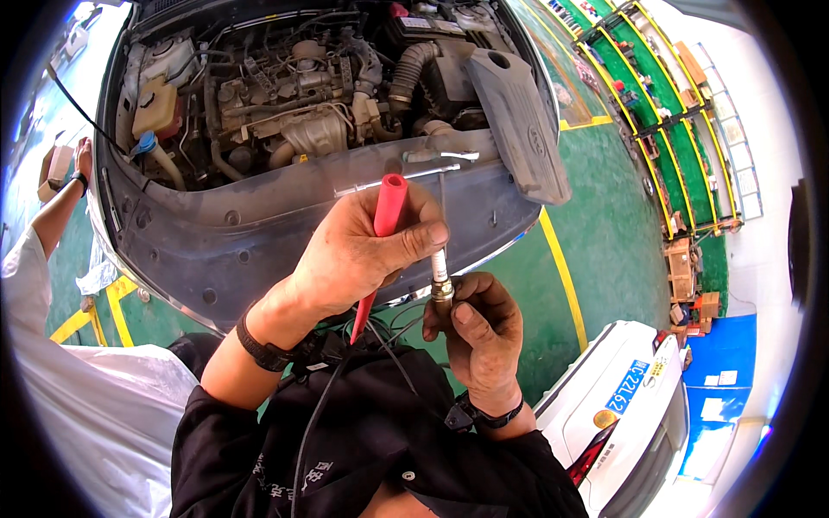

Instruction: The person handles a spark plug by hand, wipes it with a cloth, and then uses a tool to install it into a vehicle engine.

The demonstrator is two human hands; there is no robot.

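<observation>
My left hand (363,246) is closed on a long red tube-like tool (389,194), held upright with its narrow end downward. The thumb is at the top of a white-and-metal spark plug (440,272). My right hand (479,337) grips the spark plug's lower metal part between blackened fingers. Behind the hands, a long chrome bar (371,186) and a short wrench (462,156) lie on the dark front panel (233,246) of the open engine bay (285,95). A grey engine cover (518,129) leans at its right. Thin black cables (389,354) hang below my hands.
A co-worker's arm and hand (60,198) reach to the car at the left, near a cardboard box (56,168). A white car (622,414) is at lower right. Green-and-yellow shelving (656,121) and wooden boxes (682,268) line the right side. Yellow lines (561,268) cross the green floor.
</observation>
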